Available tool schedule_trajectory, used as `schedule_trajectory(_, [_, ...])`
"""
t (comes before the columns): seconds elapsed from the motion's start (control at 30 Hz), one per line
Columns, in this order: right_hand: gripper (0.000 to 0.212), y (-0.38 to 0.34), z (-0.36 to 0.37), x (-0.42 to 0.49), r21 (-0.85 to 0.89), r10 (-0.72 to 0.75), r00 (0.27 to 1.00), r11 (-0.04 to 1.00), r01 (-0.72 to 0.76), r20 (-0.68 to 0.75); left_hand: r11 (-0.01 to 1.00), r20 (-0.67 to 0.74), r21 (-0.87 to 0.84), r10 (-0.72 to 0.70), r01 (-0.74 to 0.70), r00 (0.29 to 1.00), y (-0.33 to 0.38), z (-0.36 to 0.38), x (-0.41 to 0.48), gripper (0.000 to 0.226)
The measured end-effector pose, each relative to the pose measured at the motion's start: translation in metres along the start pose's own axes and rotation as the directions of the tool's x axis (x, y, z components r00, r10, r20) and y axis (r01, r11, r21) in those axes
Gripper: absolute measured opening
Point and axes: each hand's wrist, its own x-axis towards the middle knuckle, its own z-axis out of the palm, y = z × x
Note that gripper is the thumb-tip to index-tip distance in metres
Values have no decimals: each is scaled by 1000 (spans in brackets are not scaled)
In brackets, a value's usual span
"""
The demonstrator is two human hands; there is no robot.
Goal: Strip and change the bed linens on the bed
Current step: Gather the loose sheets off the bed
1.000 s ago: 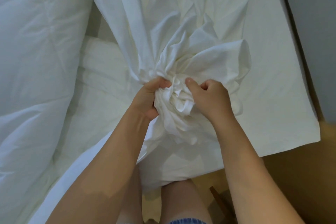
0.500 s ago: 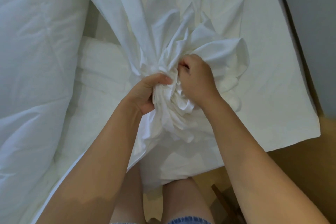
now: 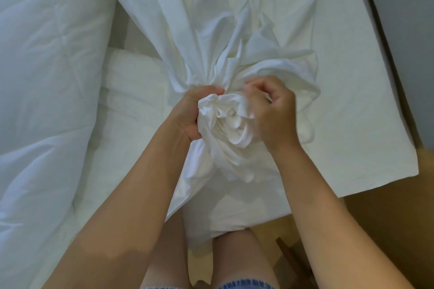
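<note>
Right hand [image 3: 274,115] nearer; sheet [image 3: 225,124] over bed [image 3: 357,101]

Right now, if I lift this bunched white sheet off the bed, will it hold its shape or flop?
Probably floppy: the sheet crumples into soft folds where the left hand and right hand hold it. Likely light, since it drapes thinly. Its spread-out length would probably trail behind.

The white sheet [image 3: 211,37] is bunched into a crumpled wad near the bed's [image 3: 352,101] foot, fanning out flat beyond.
</note>
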Motion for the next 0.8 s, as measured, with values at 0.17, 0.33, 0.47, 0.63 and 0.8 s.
schedule_trajectory(0.17, [35,19,-25,-6,-368,422,903,829,-420,-79,999,-99,-20,38,-40,994,-6,-1,3,25])
schedule_trajectory(0.33, [48,14,-15,0,-185,632,772,769,-612,67,997,-131,-48,47,-53,990,-11,-5,0,18])
schedule_trajectory(0.47, [32,7,4,6,-69,396,910,911,-406,-125,996,-170,-20,87,-92,982,-12,-2,1,27])
schedule_trajectory(0.63, [35,1,18,-2,2,47,944,999,-50,-327,964,-370,117,265,-238,890,-20,9,5,31])
schedule_trajectory(0.8, [35,14,11,-12,195,419,869,905,-377,-265,966,-389,77,259,-248,884,-23,4,4,46])
